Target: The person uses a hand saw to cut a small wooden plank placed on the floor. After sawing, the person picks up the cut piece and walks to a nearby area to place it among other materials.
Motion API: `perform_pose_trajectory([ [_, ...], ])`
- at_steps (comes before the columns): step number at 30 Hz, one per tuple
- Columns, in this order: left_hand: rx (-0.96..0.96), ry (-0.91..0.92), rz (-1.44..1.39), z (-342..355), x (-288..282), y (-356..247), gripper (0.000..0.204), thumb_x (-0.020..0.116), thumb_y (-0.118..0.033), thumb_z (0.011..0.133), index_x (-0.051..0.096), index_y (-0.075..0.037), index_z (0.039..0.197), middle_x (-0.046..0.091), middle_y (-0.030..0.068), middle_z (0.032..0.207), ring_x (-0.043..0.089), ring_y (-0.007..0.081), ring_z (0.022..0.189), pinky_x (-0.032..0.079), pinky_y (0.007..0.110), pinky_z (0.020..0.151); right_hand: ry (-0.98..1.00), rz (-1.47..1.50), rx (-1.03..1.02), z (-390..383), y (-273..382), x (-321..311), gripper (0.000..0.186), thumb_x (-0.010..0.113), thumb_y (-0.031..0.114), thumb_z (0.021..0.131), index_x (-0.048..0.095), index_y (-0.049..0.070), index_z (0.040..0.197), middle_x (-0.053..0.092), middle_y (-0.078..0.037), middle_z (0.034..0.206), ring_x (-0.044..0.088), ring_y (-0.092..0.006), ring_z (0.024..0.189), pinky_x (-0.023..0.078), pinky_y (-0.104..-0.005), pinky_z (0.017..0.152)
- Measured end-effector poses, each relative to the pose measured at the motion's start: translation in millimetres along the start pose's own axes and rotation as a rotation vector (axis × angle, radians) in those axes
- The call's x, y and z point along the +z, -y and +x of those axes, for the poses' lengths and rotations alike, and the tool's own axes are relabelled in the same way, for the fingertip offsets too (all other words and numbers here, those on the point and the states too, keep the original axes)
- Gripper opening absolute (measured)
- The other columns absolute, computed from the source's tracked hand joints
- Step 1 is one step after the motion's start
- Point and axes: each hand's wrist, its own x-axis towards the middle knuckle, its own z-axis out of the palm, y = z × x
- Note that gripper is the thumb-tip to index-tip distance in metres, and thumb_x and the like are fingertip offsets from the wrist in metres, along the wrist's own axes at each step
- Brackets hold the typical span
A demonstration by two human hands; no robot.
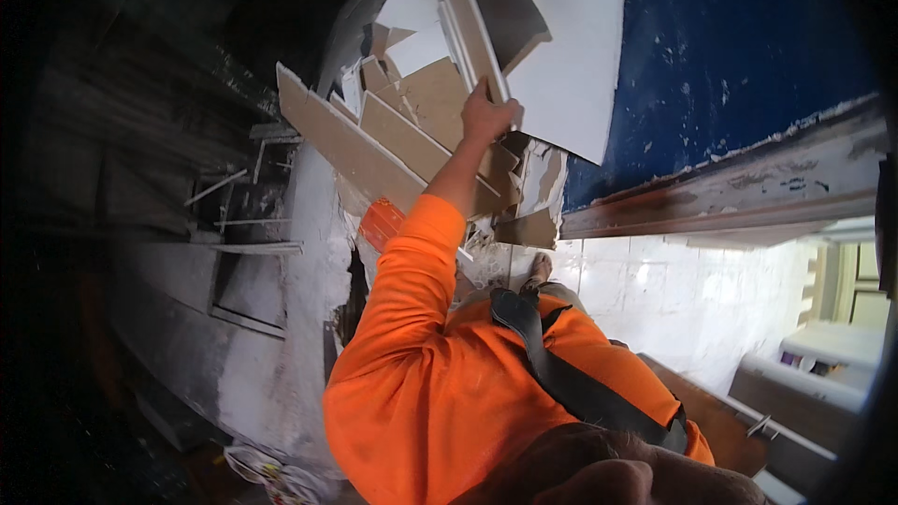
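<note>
My left hand [490, 116] is closed around the lower end of a few long, narrow plasterboard strips [475, 33], which stand tilted together. Behind them leans a large white plasterboard sheet [575, 56], with the strips' dark shadow on it. Broken plasterboard pieces [435, 98] with brown paper faces are heaped left of my hand. One long brown offcut [346, 145] slants across the near side of the heap. My right hand does not show; only orange clothing is visible on that side.
An orange-red object [382, 223] lies below the heap, beside my sleeve. A blue wall [730, 56] with a rough lower edge rises at the right. White floor tiles [673, 290] stretch below it. A broken wall edge [313, 262] and dark framing stand left. A brown panel [716, 421] is at lower right.
</note>
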Motion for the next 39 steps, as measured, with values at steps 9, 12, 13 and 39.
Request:
perform_pose_trajectory([
  [9, 0.007, 0.346, -0.378, 24, 25, -6, 0.096, 0.071, -0.028, 0.076, 0.031, 0.002, 0.158, 0.06, 0.029, 0.138, 0.059, 0.0371, 0.13, 0.045, 0.039, 0.11, -0.167, 0.111, 0.03, -11, -78, 32, 0.068, 0.074, 0.045, 0.086, 0.065, -0.004, 0.131, 0.076, -0.025, 0.099, 0.075, -0.0326, 0.092, 0.059, -0.0411, 0.088],
  [12, 0.097, 0.05, -0.045, 54, -55, 61, 0.109, 0.079, -0.037, 0.076, 0.022, 0.006, 0.159, 0.05, 0.0313, 0.148, 0.05, 0.0386, 0.139, 0.04, 0.041, 0.116, 0.032, 0.362, 0.081, 16, 94, 22, 0.067, 0.073, 0.043, 0.087, 0.063, -0.006, 0.132, 0.075, -0.025, 0.089, 0.075, -0.0313, 0.076, 0.059, -0.0409, 0.081],
  [13, 0.126, 0.009, -0.042, 65, -48, 59, 0.114, 0.081, -0.042, 0.075, 0.02, 0.007, 0.159, 0.044, 0.0322, 0.151, 0.046, 0.0396, 0.142, 0.037, 0.042, 0.118, -0.008, 0.392, 0.055, 22, 101, 6, 0.067, 0.073, 0.042, 0.087, 0.063, -0.007, 0.132, 0.075, -0.025, 0.086, 0.074, -0.0308, 0.072, 0.059, -0.0408, 0.08],
  [39, -0.038, 0.012, 0.491, 90, -1, -28, 0.123, 0.079, -0.028, 0.07, 0.003, 0.003, 0.162, 0.071, 0.0264, 0.117, 0.071, 0.0387, 0.108, 0.058, 0.043, 0.092, -0.082, 0.53, 0.177, 53, 39, -13, 0.061, 0.072, 0.032, 0.091, 0.059, -0.006, 0.137, 0.073, -0.018, 0.083, 0.067, -0.0205, 0.057, 0.053, -0.0344, 0.047],
])
